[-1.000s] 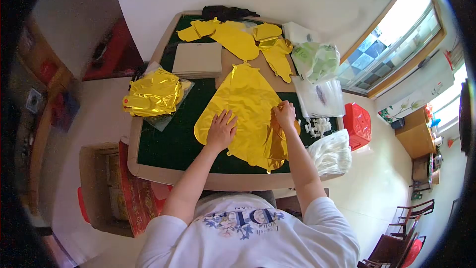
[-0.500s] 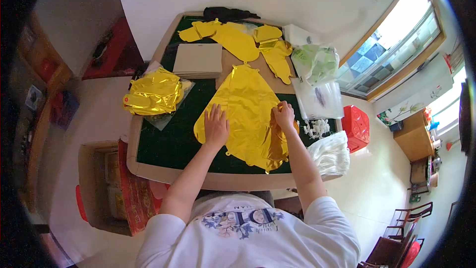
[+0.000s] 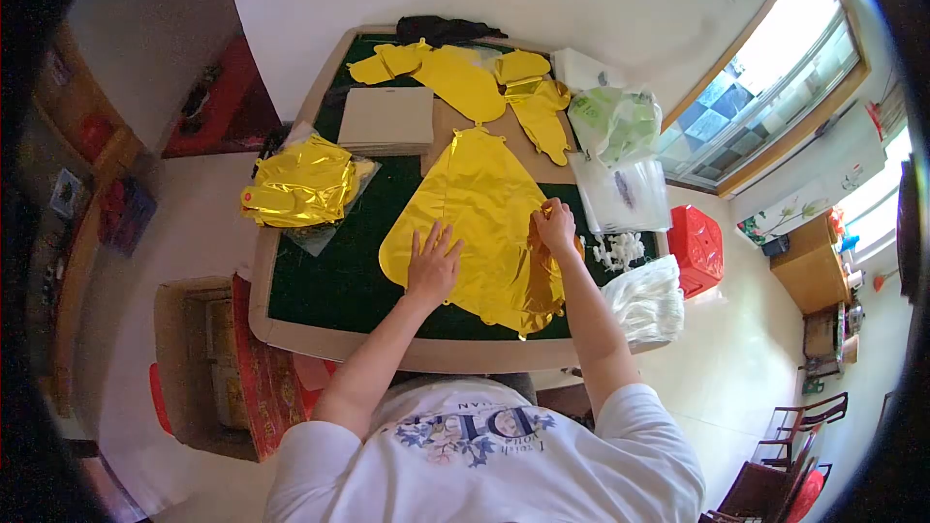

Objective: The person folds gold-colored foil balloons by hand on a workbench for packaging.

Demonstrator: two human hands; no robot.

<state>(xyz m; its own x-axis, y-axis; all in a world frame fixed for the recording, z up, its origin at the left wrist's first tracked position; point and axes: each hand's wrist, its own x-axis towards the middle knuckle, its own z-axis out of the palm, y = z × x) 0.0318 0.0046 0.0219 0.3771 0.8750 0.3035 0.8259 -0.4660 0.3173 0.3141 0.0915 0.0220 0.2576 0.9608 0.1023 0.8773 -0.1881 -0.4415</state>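
A large flat gold foil balloon (image 3: pixel 475 223), uninflated, lies on the green tabletop in front of me. My left hand (image 3: pixel 433 269) rests on its lower left part, palm down and fingers spread. At its right edge, my right hand (image 3: pixel 554 229) has its fingers closed on the foil, and a strip below them is folded over and creased. More flat gold foil balloon pieces (image 3: pixel 455 77) lie beyond it at the back. A stack of grey-beige cardboard sheets (image 3: pixel 387 118) sits just past the balloon's upper left side.
A bundle of folded gold foil (image 3: pixel 302 179) lies on the table's left edge. Clear plastic bags (image 3: pixel 620 192), small white pieces (image 3: pixel 618 252) and a white strand bundle (image 3: pixel 644 300) line the right side. Beside the table are a cardboard box (image 3: pixel 199 368) and a red stool (image 3: pixel 696 250).
My left hand has slid slightly right and down across the foil, its fingers now more spread. My right hand stays at the right edge.
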